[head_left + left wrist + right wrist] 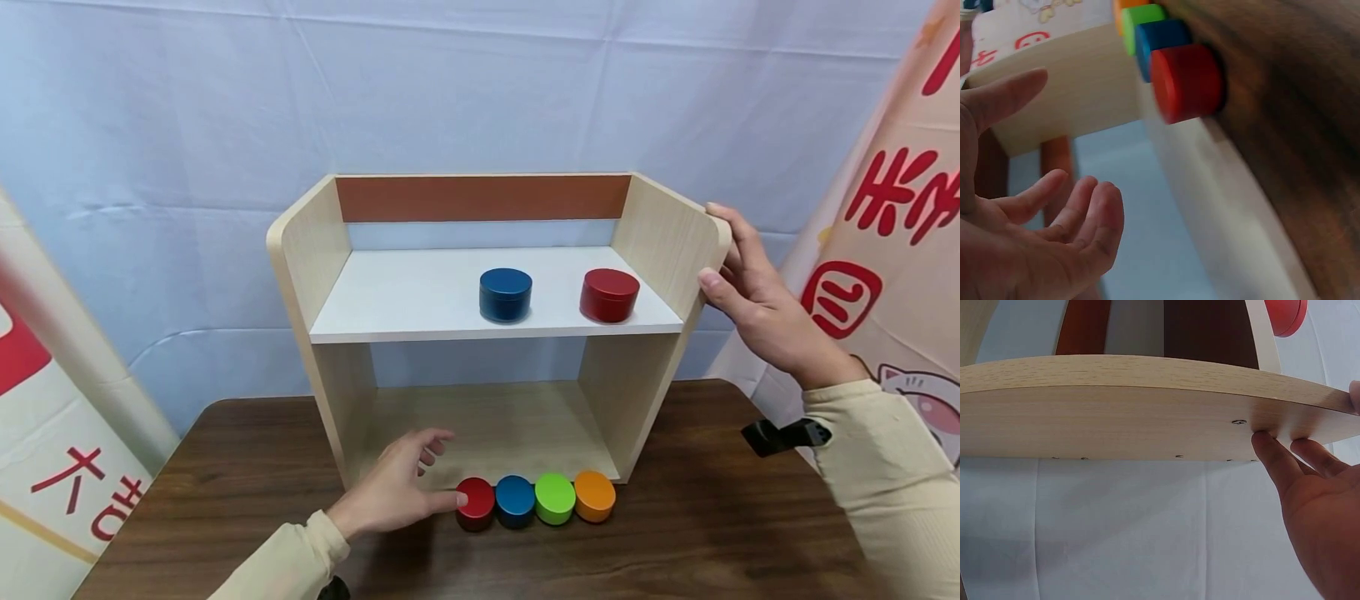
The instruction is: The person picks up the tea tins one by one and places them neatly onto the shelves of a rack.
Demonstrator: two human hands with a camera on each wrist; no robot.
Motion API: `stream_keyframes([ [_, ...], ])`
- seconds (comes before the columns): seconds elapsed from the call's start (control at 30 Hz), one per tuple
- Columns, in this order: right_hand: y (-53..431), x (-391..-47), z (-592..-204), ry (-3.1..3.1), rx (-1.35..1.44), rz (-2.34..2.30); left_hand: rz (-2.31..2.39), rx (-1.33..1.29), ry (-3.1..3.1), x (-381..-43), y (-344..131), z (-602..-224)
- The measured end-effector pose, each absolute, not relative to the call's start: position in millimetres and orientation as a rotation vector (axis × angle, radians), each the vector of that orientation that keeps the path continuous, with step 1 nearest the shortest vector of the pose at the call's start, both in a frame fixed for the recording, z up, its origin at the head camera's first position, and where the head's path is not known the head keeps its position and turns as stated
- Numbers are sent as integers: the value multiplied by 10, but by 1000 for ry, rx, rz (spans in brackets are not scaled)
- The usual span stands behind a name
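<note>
A two-tier wooden shelf [480,335] stands on the brown table. My right hand [772,304] holds its right side panel [1147,419], thumb at the front edge and fingertips against the outer face. In front of the lower board, a red round tin [476,503], a blue tin [515,502], a green tin [555,498] and an orange tin [595,496] stand in a row. Beside the red one is my left hand [397,487], fingers loosely bent and thumb spread. The left wrist view shows a gap between that hand [1041,244] and the red tin [1188,81].
On the white upper board [405,292] stand another blue tin [506,295] and another red tin [610,295]. A brown strip [483,198] spans the shelf's back. Pale cloth [465,83] hangs behind, with printed cloths at both sides. Dark wooden tabletop [712,517] surrounds the shelf.
</note>
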State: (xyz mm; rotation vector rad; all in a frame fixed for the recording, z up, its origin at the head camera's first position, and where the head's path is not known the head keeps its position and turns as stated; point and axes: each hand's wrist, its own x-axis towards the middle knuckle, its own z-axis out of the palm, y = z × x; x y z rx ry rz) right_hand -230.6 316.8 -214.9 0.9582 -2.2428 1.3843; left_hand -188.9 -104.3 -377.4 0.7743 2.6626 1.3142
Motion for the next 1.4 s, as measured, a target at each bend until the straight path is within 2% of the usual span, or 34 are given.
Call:
stream_keyframes([
  [0.63, 3167, -2302, -2147, -2227, 966, 1412, 1182, 799, 2646, -1956, -865, -4202],
  [1.4, 3161, -2310, -2165, -2200, 985, 1462, 1097, 785, 2706, -1988, -682, -4395],
])
